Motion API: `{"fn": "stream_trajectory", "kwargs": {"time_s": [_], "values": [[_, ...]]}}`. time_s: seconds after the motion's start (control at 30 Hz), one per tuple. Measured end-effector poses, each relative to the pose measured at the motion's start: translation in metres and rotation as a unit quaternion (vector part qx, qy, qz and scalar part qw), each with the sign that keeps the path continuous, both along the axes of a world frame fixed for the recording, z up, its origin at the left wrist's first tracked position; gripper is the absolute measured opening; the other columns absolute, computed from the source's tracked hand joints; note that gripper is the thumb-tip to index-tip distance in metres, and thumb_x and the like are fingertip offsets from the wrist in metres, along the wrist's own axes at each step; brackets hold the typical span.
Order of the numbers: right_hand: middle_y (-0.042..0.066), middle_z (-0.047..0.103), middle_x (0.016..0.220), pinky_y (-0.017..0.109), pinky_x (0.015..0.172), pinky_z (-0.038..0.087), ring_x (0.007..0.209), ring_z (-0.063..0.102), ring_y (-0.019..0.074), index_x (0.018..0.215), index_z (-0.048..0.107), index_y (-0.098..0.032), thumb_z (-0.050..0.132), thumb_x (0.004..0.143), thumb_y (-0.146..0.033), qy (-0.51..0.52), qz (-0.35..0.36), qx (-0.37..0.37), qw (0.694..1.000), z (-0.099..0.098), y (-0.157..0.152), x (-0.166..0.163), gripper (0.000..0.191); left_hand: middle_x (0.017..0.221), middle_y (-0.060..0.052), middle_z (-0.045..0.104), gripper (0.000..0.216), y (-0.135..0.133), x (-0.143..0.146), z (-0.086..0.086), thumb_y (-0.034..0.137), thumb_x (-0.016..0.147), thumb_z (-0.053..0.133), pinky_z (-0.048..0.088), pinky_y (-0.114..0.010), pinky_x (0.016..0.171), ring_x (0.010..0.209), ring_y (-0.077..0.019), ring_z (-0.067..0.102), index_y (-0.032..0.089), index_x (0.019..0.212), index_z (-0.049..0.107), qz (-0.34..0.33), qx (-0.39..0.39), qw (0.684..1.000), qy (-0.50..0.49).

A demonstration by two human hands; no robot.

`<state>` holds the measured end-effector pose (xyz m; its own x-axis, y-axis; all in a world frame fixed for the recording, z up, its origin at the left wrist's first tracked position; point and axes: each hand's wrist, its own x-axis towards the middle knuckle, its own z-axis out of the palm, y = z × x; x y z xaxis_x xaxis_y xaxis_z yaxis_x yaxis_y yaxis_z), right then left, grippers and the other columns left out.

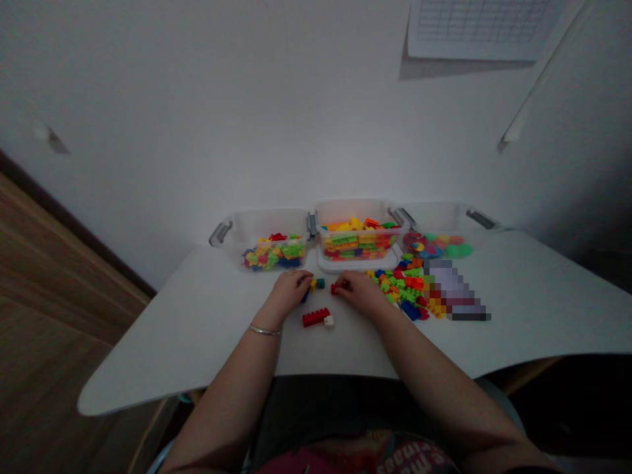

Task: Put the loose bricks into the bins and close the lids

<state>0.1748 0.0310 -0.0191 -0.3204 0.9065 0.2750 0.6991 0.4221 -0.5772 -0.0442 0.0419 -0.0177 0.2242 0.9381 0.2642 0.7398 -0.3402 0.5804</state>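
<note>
My left hand [291, 289] rests on the white table [197, 329] with its fingers curled round a small cluster of bricks [316, 284], blue, yellow and green. My right hand [358, 289] lies just to the right, fingers pinched on a small red brick [336, 288]. In front of both hands lies a long red brick [316, 318] with a small white brick [328, 321] against its right end. A thin bangle [264, 330] sits on my left wrist.
Three clear plastic bins stand along the wall: a left bin [266, 230], a middle bin [358, 214] heaped with bricks, a right bin [444, 217]. A loose pile of coloured bricks [402, 286] spreads right of my right hand. Wooden floor lies left.
</note>
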Motion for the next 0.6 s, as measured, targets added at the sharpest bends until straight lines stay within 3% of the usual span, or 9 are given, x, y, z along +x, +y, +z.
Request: {"fn": "stream_trajectory", "kwargs": {"time_s": [0.1,0.17,0.3,0.43,0.6], "values": [[0.004,0.070,0.085,0.030,0.068,0.049,0.074,0.062,0.0172,0.087,0.065,-0.021,0.065,0.079,-0.028,0.126,-0.041,0.058,0.989,0.017,0.006,0.003,0.011,0.104,-0.010,0.073,0.029,0.001,-0.002,-0.002,0.029,0.085,0.049,0.046,-0.038,0.096,0.099,-0.0236,0.064,0.020,0.098,0.073,0.006,-0.004,1.000,-0.020],[0.005,0.069,0.088,0.031,0.070,0.051,0.076,0.063,0.0175,0.089,0.063,-0.020,0.065,0.079,-0.033,0.216,-0.080,0.133,0.964,0.035,0.013,0.007,0.017,0.106,-0.010,0.072,0.030,0.001,-0.005,-0.003,0.029,0.085,0.048,0.047,-0.037,0.095,0.100,-0.0231,0.064,0.019,0.099,0.072,0.014,-0.009,0.999,-0.041],[0.005,0.070,0.091,0.034,0.079,0.051,0.082,0.064,0.0179,0.083,0.061,-0.019,0.063,0.078,-0.034,0.283,-0.127,0.226,0.923,0.069,0.035,0.016,0.016,0.107,-0.010,0.072,0.029,0.002,-0.010,-0.006,0.028,0.086,0.047,0.047,-0.037,0.095,0.101,-0.0225,0.064,0.019,0.098,0.072,0.021,-0.016,0.998,-0.063],[0.005,0.070,0.086,0.037,0.081,0.051,0.082,0.064,0.0193,0.080,0.063,-0.018,0.062,0.077,-0.030,0.230,-0.136,0.220,0.938,0.081,0.055,0.022,0.012,0.106,-0.010,0.072,0.029,0.001,-0.013,-0.007,0.030,0.086,0.047,0.047,-0.038,0.095,0.101,-0.0235,0.064,0.019,0.097,0.072,0.016,-0.013,0.998,-0.053],[0.007,0.072,0.090,0.042,0.088,0.048,0.089,0.064,0.0231,0.082,0.069,-0.020,0.057,0.080,-0.026,0.087,-0.112,0.219,0.965,0.075,0.062,0.036,0.013,0.104,-0.009,0.073,0.029,0.001,-0.013,-0.007,0.030,0.086,0.047,0.047,-0.037,0.095,0.100,-0.0233,0.064,0.021,0.095,0.072,0.015,-0.007,0.998,-0.054]]}}
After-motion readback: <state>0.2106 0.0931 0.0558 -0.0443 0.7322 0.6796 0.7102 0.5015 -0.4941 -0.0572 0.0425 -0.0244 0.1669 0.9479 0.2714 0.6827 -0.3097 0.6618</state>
